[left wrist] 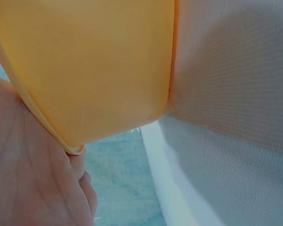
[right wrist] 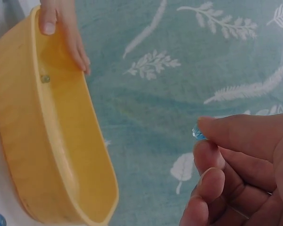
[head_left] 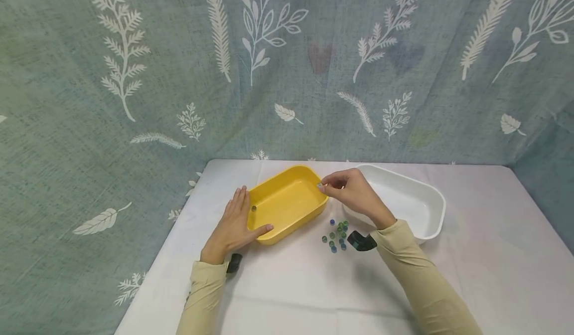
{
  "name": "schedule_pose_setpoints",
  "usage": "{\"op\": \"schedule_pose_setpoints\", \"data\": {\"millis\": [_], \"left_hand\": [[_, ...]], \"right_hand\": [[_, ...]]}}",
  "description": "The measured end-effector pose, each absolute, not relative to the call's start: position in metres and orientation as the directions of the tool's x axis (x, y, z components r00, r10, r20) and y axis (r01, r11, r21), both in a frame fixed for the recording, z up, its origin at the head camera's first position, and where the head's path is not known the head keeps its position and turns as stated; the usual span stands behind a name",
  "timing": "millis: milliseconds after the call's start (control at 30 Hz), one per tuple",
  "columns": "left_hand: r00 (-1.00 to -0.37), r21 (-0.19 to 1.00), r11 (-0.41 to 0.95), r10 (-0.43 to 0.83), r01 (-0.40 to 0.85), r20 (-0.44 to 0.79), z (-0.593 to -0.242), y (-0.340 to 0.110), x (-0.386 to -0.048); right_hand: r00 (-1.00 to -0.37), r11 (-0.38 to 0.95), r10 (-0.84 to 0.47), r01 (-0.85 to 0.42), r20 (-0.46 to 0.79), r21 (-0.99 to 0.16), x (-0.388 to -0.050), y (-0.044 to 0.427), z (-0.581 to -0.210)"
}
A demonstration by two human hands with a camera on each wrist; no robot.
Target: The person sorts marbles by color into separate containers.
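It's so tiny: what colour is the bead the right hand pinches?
The bead is blue, clearest in the right wrist view.

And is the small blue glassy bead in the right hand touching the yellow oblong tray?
Apart. The right wrist view shows green leaf-patterned cloth between the bead and the tray.

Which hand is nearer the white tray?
Right. In the head view, the right hand overlaps the left edge of the white tray; the left hand is farther left, touching the yellow tray.

Yellow tray (head_left: 289, 200), white tub (head_left: 405, 198) — white-leafed green cloth (head_left: 269, 105) — held bead (right wrist: 198, 132), perhaps blue.
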State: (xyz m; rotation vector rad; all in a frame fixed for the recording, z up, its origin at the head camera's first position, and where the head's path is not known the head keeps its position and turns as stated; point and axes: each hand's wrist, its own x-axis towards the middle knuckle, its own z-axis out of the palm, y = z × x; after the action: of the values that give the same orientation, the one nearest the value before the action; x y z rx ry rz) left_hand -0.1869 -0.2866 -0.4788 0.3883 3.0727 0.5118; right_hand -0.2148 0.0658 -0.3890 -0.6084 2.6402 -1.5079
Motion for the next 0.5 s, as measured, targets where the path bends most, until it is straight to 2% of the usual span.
{"op": "schedule_pose_setpoints", "data": {"millis": [500], "left_hand": [[-0.971, 0.316, 0.92, 0.237, 0.231, 0.02, -0.478, -0.286, -0.187]], "right_hand": [[-0.896, 0.41, -0.408, -0.35, 0.173, -0.842, -0.241, 0.034, -0.383]]}}
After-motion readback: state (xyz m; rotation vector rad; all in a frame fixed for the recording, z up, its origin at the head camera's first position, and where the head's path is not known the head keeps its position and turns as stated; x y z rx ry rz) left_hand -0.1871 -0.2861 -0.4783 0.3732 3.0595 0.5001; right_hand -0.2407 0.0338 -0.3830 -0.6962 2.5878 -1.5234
